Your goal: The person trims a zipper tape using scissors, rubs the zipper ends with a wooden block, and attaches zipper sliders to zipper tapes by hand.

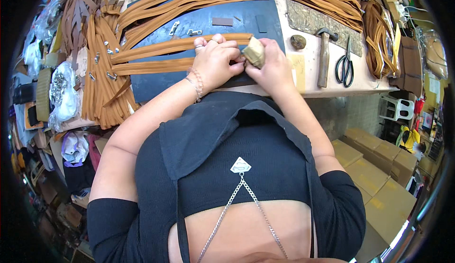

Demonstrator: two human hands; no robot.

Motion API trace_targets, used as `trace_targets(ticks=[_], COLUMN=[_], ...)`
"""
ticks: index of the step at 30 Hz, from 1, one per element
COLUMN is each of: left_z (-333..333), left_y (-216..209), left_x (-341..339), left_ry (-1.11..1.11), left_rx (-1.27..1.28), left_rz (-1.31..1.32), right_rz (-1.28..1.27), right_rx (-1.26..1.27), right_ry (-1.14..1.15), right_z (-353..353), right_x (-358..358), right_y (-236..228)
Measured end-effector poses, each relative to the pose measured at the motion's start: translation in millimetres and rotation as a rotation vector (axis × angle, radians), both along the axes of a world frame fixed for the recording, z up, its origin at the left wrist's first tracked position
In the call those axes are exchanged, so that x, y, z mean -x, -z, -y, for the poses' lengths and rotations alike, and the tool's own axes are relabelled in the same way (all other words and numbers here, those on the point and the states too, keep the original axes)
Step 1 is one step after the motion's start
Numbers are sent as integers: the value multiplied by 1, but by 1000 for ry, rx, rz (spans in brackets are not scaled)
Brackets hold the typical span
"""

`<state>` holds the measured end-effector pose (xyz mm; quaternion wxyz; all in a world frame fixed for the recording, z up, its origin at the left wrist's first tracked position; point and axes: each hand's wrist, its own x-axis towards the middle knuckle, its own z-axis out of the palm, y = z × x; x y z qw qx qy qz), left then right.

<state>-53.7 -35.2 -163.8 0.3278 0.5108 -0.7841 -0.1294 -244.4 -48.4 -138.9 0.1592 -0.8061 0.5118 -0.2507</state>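
Wears a silver chain [227, 207] with a flat pendant [241, 165], and a dark apron [199, 140] over a black top [156, 187]. Bends the left hand [213, 64] over two long brown zip strips [156, 67], with thumb and fingers close together; cannot tell if clamped on anything. Closes the right hand [272, 68] tight around a pale yellow lump [254, 53], thumb on one side and fingers on the other. Has the lump just beside the left fingers, near the end of the upper strip; cannot tell if touching it. Has a dark blue mat [241, 9] under the strips, with small metal zip pulls [194, 32] and a brown patch [222, 22] past the left hand. Has a hammer [323, 57], black scissors [344, 70] and a round brown knob [298, 42] to the right. Farther up, has a big bundle of brown strips [327, 2]. Down on the floor, far right, has boxes [379, 182] and a white stool [398, 109].
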Motion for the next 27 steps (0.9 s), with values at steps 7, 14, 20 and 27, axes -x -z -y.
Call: trace_targets(ticks=[7, 14, 20, 27], left_z=[0, -2, 1, 1], left_y=[-2, -3, -3, -1], left_x=[2, -1, 2, 0], left_ry=[1, 1, 7, -1], left_rx=[-15, -38, 1, -4], left_rz=[52, 42, 51, 45], right_rz=[-72, -146, -106, -224], right_rx=[-57, -220, -188, -172], right_ry=[80, 44, -1, 31], right_z=[12, 12, 4, 17], right_x=[19, 17, 0, 21], right_y=[-15, -25, -19, -36])
